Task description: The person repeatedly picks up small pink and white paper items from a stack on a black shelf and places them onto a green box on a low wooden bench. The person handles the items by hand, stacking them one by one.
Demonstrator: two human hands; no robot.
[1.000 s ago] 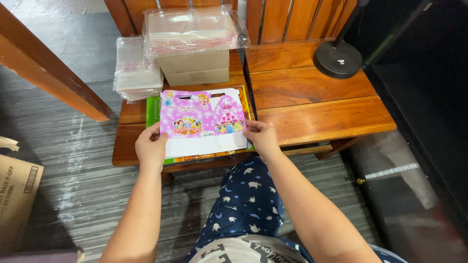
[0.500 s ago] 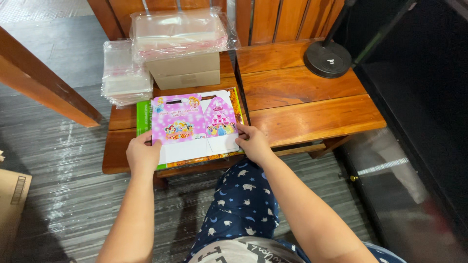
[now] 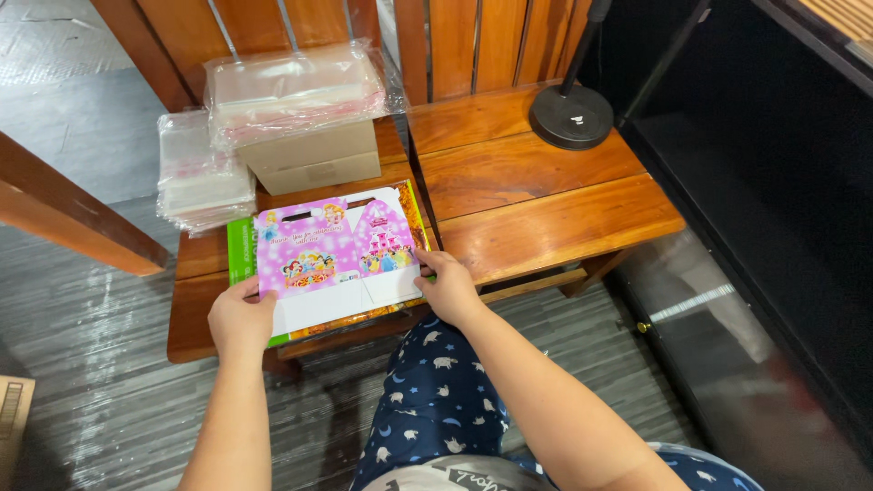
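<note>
At the near edge of the low wooden table (image 3: 546, 218), a flat pink carton blank (image 3: 338, 259) atop a green-edged stack (image 3: 238, 255), long axis running left to right. Pinched at both lower corners: left hand (image 3: 240, 318) on the left, fingers curled over the edge; right hand (image 3: 447, 286) on the right, fingertips pressed flat, about equally near. Behind, clear bags (image 3: 202, 177), a plastic-wrapped bundle (image 3: 296, 91) on a plain cardboard box (image 3: 314, 159); far right, a black round stand base (image 3: 571, 116).

Head camera, looking steeply down
</note>
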